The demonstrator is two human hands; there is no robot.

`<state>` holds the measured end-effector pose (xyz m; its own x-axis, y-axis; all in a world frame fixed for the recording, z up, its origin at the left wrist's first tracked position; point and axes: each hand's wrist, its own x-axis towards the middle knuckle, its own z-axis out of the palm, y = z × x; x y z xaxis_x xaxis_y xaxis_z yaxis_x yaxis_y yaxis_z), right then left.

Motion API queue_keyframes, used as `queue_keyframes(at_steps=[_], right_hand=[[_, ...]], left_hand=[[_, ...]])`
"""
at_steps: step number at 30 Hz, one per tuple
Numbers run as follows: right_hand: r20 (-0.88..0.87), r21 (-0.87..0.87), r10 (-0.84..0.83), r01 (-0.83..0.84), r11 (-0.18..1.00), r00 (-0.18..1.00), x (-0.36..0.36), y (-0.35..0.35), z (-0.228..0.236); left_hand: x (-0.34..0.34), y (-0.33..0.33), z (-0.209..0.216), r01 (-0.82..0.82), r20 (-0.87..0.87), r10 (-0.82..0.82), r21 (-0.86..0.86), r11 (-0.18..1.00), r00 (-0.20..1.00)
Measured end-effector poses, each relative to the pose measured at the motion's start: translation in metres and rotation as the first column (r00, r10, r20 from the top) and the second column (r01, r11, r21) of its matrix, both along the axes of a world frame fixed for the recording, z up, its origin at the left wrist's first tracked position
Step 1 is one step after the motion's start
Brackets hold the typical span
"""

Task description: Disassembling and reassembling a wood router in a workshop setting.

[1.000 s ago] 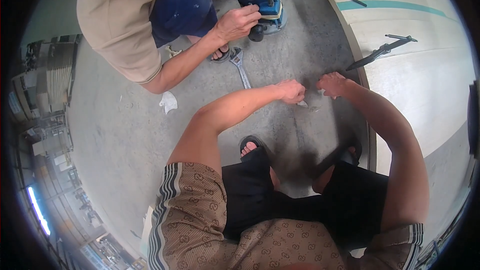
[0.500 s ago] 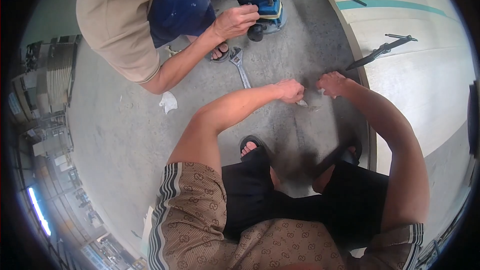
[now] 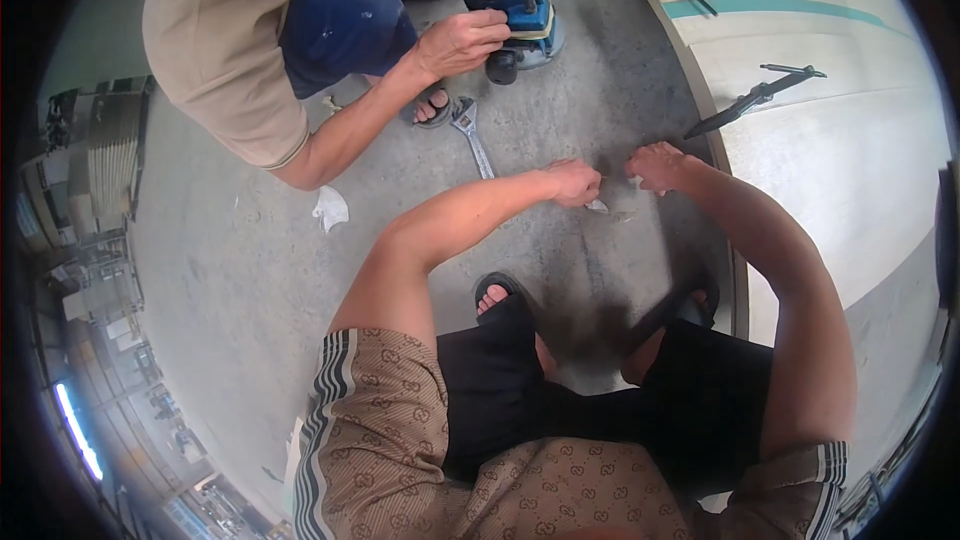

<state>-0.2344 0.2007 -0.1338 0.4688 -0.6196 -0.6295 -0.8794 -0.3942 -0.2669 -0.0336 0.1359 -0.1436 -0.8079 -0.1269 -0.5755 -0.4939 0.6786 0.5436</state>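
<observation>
Right of the wrench (image 3: 473,140), whose handle is disappearing behind the left forearm (image 3: 485,205), the left hand (image 3: 576,183) is sitting curled beside a small white scrap (image 3: 597,206); farther right, the right hand (image 3: 655,167) is sitting half-curled. I cannot tell whether either is gripping anything.

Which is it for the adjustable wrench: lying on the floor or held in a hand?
On the floor. The adjustable wrench lies flat there, no hand around its visible part; the left forearm may hide its end.
</observation>
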Motion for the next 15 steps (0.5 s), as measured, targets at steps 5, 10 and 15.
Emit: queue_keyframes(at_steps=[5,10,15], right_hand=[[0.01,-0.001,-0.006,0.006,1.0,1.0,0.0009,0.0,0.0035],[0.011,0.006,-0.028,0.028,1.0,1.0,-0.0022,0.0011,0.0022],[0.012,0.008,-0.057,0.057,0.998,0.998,-0.0016,0.0013,-0.0031]], left_hand=[[-0.0003,-0.0003,0.0019,0.003,-0.008,-0.003,0.004,1.0,1.0],[-0.0025,0.0004,0.0051,-0.002,-0.001,0.002,0.017,1.0,1.0],[-0.0009,0.0011,0.0031,-0.019,0.004,0.019,0.019,1.0,1.0]])
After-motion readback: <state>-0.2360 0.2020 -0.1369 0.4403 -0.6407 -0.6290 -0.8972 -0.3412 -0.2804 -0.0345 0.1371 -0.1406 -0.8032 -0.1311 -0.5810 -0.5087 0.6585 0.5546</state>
